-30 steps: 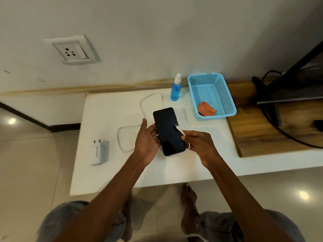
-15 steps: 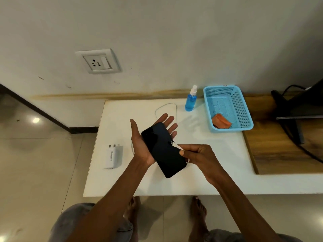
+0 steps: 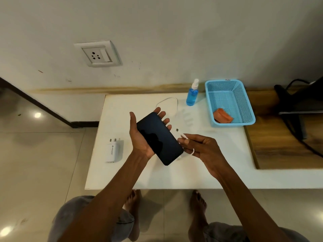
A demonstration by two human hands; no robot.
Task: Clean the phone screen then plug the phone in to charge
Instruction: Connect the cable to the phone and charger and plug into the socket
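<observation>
Phone [image 3: 158, 137] lies screen-up on the left hand [image 3: 139, 137] at frame centre, over the white table [image 3: 218, 163].

Left fingers stretch straight beneath it; the right hand [image 3: 201, 149] pinches the white cable [image 3: 181, 135] plug just right of the phone. Blue basket [image 3: 244, 102] upper right holds an orange cloth [image 3: 222, 116]; spray bottle [image 3: 192, 95] beside it; wall socket [image 3: 97, 54] upper left; charger [image 3: 113, 151] at table's left edge.

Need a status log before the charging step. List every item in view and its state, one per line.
phone: screen dark, lying on open left hand, unplugged
cable: connector end pinched in right hand, not in phone
charger: lying on table, not in socket
wall socket: nothing plugged in
spray bottle: upright, capped
basket: holds orange cloth
</observation>
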